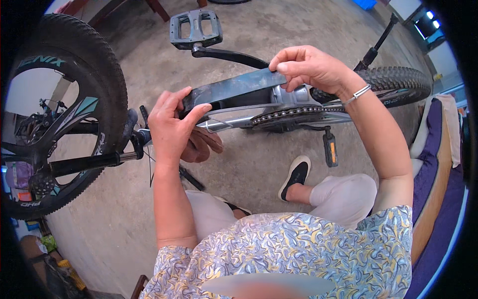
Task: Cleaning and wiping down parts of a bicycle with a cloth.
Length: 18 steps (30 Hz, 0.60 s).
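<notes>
A long, flat, dark blue-grey bar-shaped piece (234,87) lies along a silver bicycle frame (239,121), with a dark gap under it. Its left end is between the thumb and fingers of my left hand (168,124). My right hand (316,70) pinches its right end near the crank, with a bracelet (356,93) on that wrist. Just below the piece, the chain (289,115) runs over the chainring. Below my left hand shows a brown rounded thing (201,147), partly hidden; I cannot make out its kind.
The thick-tyred front wheel (112,94) stands at left, the rear wheel (398,79) at right. One pedal (195,30) sticks out at the far side, another (330,148) toward me. A kickstand (376,45) points up. At right is a purple-covered seat (430,134). My shoe (296,174) rests on the concrete floor.
</notes>
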Available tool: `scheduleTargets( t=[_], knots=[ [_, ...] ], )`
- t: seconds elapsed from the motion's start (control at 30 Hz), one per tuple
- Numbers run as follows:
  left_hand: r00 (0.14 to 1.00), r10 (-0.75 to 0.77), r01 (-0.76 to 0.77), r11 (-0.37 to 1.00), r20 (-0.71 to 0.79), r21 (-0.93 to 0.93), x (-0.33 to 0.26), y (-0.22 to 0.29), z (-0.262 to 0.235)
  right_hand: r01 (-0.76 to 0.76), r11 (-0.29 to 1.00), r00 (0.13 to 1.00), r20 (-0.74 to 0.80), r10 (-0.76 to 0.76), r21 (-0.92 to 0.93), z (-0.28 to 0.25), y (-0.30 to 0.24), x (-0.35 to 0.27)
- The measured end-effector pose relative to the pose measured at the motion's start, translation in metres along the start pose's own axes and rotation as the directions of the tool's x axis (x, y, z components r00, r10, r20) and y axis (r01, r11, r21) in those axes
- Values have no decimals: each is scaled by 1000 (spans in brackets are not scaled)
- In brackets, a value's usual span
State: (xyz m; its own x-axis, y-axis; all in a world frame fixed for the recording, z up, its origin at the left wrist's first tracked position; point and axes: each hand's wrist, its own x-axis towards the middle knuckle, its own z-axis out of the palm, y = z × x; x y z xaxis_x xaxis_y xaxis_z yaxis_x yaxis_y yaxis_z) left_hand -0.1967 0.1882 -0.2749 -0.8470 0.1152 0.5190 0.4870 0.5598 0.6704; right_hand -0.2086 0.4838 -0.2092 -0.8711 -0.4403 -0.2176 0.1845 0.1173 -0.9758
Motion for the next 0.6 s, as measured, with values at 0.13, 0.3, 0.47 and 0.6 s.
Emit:
scheduleTargets(
  t=[0.13,0.3,0.47,0.6],
  knots=[
    [999,46,-47,998,27,31,2,1,-1,-22,997,995,-102,14,-77,13,5,8],
    [999,39,-39,999,-4,10,6,1,3,-90,977,990,-128,65,-195,16,8,13],
    [1000,7,-9,998,20,63,15,7,3,-142,963,976,-193,98,-230,19,10,12],
    [998,-7,3,998,56,62,18,5,2,-128,965,980,-177,88,-229,19,11,12]
  ],
)
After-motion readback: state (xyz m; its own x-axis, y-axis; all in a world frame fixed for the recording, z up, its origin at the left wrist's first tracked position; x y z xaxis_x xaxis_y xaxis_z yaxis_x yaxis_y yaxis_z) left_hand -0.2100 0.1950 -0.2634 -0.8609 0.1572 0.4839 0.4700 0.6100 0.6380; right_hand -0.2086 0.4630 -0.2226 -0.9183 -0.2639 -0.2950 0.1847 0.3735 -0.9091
